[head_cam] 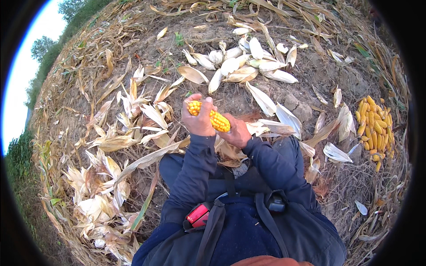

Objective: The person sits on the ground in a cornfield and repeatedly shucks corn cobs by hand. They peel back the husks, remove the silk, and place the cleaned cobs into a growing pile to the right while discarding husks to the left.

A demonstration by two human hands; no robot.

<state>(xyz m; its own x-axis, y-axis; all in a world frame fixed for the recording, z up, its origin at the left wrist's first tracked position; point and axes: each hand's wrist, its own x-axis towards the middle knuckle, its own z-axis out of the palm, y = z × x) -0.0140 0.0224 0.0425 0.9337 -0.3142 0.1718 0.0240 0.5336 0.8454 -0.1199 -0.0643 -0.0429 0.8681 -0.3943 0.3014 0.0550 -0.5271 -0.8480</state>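
Observation:
A bare yellow ear of corn (pixel 219 122) lies slantwise between my two hands in front of my body. My left hand (pixel 198 116) is wrapped round its upper left end, the thumb across the kernels. Around the lower right end, close to the husks, my right hand (pixel 237 130) is closed; its palm side is hidden. Pale loose husks (pixel 261 128) lie just beyond and beside the right wrist. Farther out, a heap of ears still in their husks (pixel 238 66) rests on the soil.
At the far right stands a pile of husked yellow ears (pixel 376 124). Discarded husks (pixel 100 206) are heaped on the left, with more husks (pixel 133 109) above them. Dry stalks and leaves (pixel 109 36) cover the ground farther out. My bent legs (pixel 289 153) rest on the soil.

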